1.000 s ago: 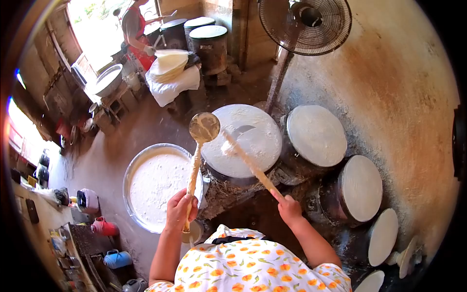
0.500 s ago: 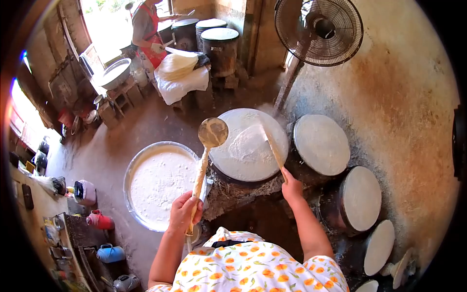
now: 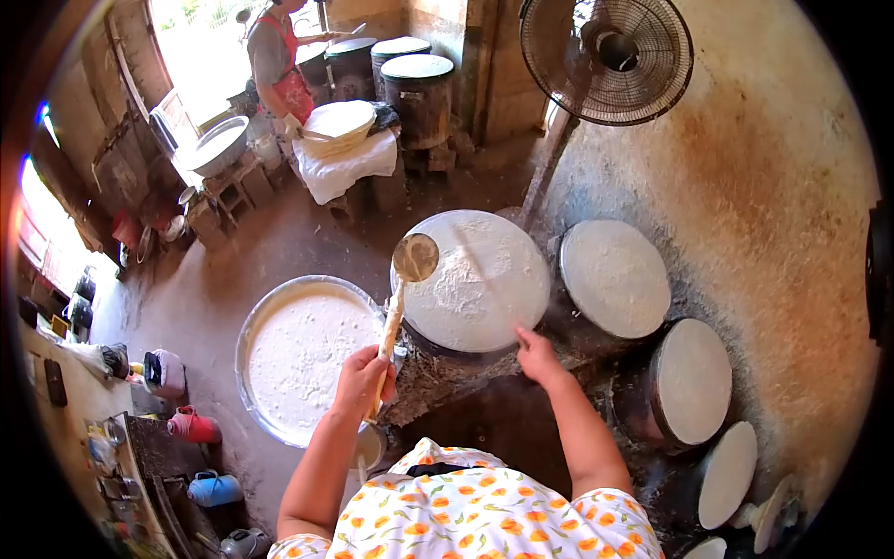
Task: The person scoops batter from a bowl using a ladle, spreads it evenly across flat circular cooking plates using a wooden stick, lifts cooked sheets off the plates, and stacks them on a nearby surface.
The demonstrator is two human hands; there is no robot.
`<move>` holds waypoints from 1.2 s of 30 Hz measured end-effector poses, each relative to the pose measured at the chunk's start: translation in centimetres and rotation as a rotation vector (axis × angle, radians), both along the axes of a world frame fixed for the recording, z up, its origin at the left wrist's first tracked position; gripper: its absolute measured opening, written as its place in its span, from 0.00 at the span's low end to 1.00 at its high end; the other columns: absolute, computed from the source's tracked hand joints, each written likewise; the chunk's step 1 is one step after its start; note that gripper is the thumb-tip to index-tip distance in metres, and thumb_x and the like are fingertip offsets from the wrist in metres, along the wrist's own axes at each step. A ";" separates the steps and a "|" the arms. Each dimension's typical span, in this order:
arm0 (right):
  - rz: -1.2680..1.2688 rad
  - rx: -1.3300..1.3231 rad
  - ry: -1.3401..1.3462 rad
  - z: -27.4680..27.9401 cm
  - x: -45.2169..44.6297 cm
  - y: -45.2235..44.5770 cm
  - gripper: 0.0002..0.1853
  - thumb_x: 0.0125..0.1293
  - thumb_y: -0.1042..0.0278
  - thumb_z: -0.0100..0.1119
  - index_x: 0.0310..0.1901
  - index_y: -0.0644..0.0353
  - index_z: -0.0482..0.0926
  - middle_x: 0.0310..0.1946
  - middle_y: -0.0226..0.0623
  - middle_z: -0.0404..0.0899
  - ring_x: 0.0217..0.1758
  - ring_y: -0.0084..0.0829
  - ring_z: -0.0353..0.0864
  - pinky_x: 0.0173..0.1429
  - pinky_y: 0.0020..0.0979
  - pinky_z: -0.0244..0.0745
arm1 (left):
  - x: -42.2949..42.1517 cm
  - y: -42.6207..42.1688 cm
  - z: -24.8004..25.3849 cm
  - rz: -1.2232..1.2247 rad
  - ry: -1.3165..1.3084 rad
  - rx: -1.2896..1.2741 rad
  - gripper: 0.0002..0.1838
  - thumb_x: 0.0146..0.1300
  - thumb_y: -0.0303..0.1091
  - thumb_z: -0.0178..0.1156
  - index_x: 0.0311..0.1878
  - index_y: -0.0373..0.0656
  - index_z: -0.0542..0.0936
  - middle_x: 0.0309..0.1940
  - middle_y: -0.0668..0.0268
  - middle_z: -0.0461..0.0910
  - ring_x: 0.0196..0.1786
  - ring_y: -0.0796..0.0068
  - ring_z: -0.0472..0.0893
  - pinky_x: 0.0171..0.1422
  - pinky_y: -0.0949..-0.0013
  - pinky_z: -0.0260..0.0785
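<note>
My left hand is closed around the long pale handle of a ladle, its round bowl raised over the left edge of a large round white-coated surface. That surface tops a drum-like stove and carries a rough, lumpy patch of white near its middle. In my right hand is a long thin stick, smeared by motion, reaching across the same surface. Whether it touches the white layer I cannot tell. Left of the ladle stands a wide metal basin filled with thick white batter.
More drums with white round tops curve along the wall on the right. A caged fan stands behind. Across the room, a person in a red apron is beside a cloth-covered stand. Jugs sit at lower left.
The stick has swung left across the white surface and blurred, my right hand moving slightly left and down. The ladle has shifted a little right. The person at the back has lowered one hand.
</note>
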State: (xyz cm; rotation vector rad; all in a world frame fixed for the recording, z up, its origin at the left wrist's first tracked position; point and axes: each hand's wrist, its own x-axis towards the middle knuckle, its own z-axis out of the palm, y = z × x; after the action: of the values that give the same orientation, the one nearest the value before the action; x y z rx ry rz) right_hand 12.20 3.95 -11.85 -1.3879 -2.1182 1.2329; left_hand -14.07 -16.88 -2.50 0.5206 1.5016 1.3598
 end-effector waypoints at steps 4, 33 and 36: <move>0.194 0.072 0.016 1.7 3.0 -4.3 0.30 0.57 0.81 0.45 0.60 0.43 0.74 0.55 0.45 0.76 0.58 0.42 0.76 0.60 0.33 0.71 | -0.7 2.7 -0.6 0.022 0.080 -0.050 0.11 0.65 0.31 0.48 0.28 0.38 0.72 0.15 0.67 0.70 0.12 0.76 0.69 0.16 0.71 0.60; -0.175 0.047 0.106 -0.8 0.8 -3.7 0.32 0.55 0.86 0.42 0.65 0.58 0.66 0.61 0.47 0.72 0.65 0.36 0.70 0.65 0.28 0.64 | 0.0 -8.0 1.9 0.021 -1.342 0.469 0.23 0.68 0.29 0.41 0.62 0.23 0.55 0.29 0.65 0.66 0.17 0.84 0.68 0.16 0.80 0.63; 0.127 0.095 -0.243 2.6 -0.5 -9.0 0.30 0.58 0.83 0.45 0.64 0.50 0.69 0.58 0.50 0.72 0.64 0.40 0.71 0.64 0.33 0.67 | -1.2 -11.3 3.1 0.092 -1.322 0.726 0.24 0.69 0.29 0.42 0.63 0.22 0.54 0.27 0.63 0.68 0.16 0.80 0.72 0.13 0.78 0.65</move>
State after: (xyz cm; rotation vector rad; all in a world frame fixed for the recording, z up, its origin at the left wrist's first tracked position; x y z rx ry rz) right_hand 11.68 -5.07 -9.26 -1.4441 -2.4284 1.0369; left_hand -15.28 -28.21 0.57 -0.0948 -0.0568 1.7416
